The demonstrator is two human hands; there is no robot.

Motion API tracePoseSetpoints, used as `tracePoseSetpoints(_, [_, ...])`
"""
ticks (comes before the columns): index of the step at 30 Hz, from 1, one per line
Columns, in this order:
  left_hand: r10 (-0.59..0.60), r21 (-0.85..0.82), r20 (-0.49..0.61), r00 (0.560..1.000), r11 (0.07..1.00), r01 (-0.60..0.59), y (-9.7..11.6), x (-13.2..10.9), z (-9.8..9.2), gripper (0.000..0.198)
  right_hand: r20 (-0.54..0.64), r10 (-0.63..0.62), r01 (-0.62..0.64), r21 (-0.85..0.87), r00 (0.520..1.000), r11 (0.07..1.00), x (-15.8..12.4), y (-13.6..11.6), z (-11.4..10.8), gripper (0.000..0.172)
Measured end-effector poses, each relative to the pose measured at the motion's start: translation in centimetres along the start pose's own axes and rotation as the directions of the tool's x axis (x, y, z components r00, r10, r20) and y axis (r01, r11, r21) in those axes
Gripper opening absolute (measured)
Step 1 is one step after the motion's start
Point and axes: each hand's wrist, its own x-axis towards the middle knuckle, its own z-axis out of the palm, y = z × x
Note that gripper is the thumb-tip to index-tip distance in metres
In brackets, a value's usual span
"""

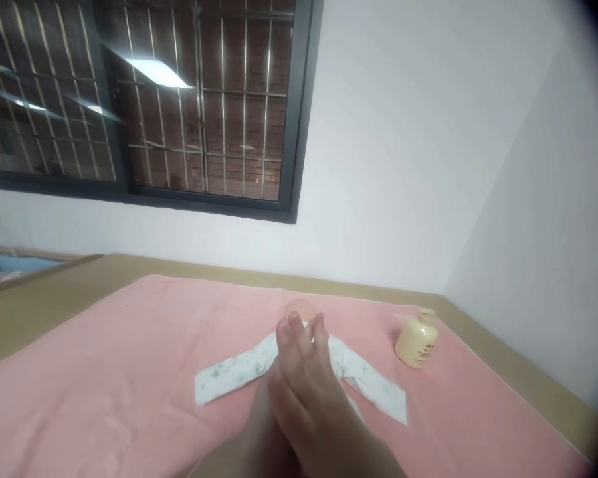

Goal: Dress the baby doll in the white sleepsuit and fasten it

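Note:
My right hand (306, 388) lies over my left hand (265, 401), the two pressed together above a white garment. Its fingers are stretched out and point away from me. Most of my left hand is hidden beneath, though it seems to lie flat against the right; no object shows between them. The white garment (234, 377), printed with small green figures, spreads its long sleeves to both sides, and its middle is covered by my hands. Just past my fingertips a rounded pinkish thing (300, 308) shows in part; its kind I cannot make out.
A cream bottle (416, 340) with dark lettering stands on the pink cloth (144, 358) to the right. The cloth covers a tan surface (44, 305) that meets a white wall. Behind is a barred window (204, 99). Blue material (17, 261) lies at far left.

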Motion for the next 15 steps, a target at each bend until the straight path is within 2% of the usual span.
tracePoseSetpoints(3, [0.021, 0.172, -0.017, 1.0, 0.985, -0.018, -0.5, -0.8, -2.2, 0.072, 0.032, 0.015, -0.015, -0.004, 0.999, 1.0, 0.1, -0.2, -0.5, 0.047])
tracePoseSetpoints(7, [0.121, 0.472, -0.035, 0.992, 0.877, -0.09, -1.7, -1.5, -4.1, 0.07, 0.014, 0.007, -0.006, -0.009, 1.0, 1.0, 0.2, -0.6, -0.6, 0.04])
tracePoseSetpoints(11, [0.16, 0.541, -0.011, 0.987, 0.831, -0.129, -2.4, -1.4, -5.0, 0.066, -0.007, 0.016, -0.016, 0.015, 1.0, 1.0, 0.2, -0.7, -0.5, 0.039])
tracePoseSetpoints(15, [0.178, 0.551, 0.0, 0.984, 0.821, -0.149, -2.2, -1.4, -6.2, 0.066, -0.01, 0.016, -0.015, 0.028, 1.0, 0.999, 0.2, -0.6, -0.3, 0.042])
